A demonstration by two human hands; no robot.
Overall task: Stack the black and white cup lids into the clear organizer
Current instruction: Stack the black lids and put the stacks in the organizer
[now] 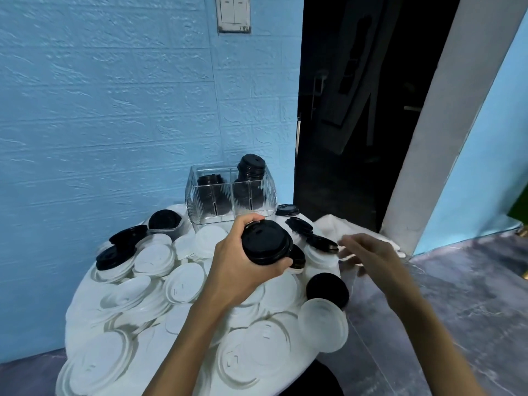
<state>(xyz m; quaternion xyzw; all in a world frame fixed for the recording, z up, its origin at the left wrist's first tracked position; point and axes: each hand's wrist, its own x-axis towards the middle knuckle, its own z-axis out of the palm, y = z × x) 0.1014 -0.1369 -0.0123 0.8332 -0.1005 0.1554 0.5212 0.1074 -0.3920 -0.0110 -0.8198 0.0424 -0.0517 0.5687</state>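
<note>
Left hand [243, 261] grips a short stack of black lids [267, 242], fingers curled round its rim, held above the heap just in front of the clear organizer [231, 192]. Right hand [368, 252] hovers at 3 o'clock of that stack, fingers spread and motion-blurred, holding nothing.

At 12 o'clock the organizer stands on the counter [457, 295] against the blue wall [114, 110]; its left compartment holds a low pile of black lids [211, 181], its right a taller pile [251, 164] rising above the rim.

White lids [154, 258] cover the white cloth [357, 227] from 6 to 10 o'clock, overlapping loosely. Loose black lids [125, 238] lie at 9 o'clock, beside a small clear tub [165, 222] with black lids in it. More black ones [300, 225] sit at 2 o'clock between the organizer and the right hand, and one [327, 290] lies at 4 o'clock, touching a translucent lid [323, 324] below it. A light switch [233, 12] is on the wall.
</note>
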